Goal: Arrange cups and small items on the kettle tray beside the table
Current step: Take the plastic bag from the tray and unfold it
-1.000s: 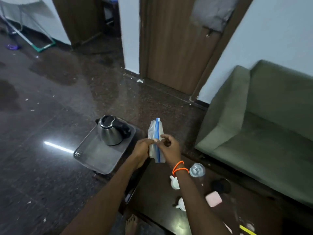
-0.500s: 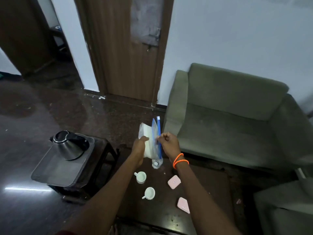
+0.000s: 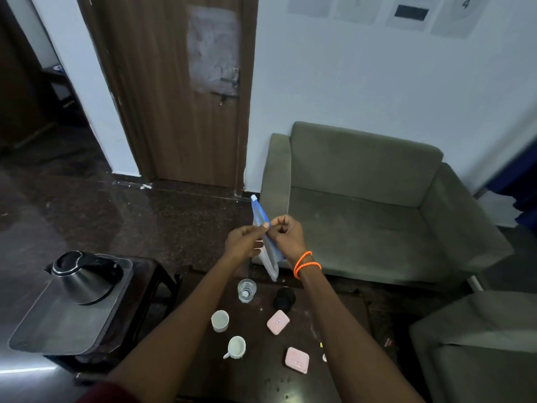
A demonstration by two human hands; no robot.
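A clear plastic pouch with a blue zip strip (image 3: 268, 251) is held upright above the dark table (image 3: 261, 376). My left hand (image 3: 243, 242) and my right hand (image 3: 286, 235) both pinch its blue edge. Below them on the table stand two white cups (image 3: 220, 320) (image 3: 236, 347), a clear glass (image 3: 246, 290), a black round item (image 3: 284, 298) and two pink cases (image 3: 278, 321) (image 3: 296, 360). At the left, a steel kettle (image 3: 82, 276) sits on a grey tray (image 3: 58, 330) on a low stand.
A green armchair (image 3: 372, 216) stands just beyond the table, and a second green seat (image 3: 476, 344) is at the right. A wooden door (image 3: 180, 91) and the dark polished floor (image 3: 72, 216) lie behind.
The view has swung right and up, from the kettle tray toward the table and armchair. Both hands stay on the pouch, which looks closed flatter than half a second ago.
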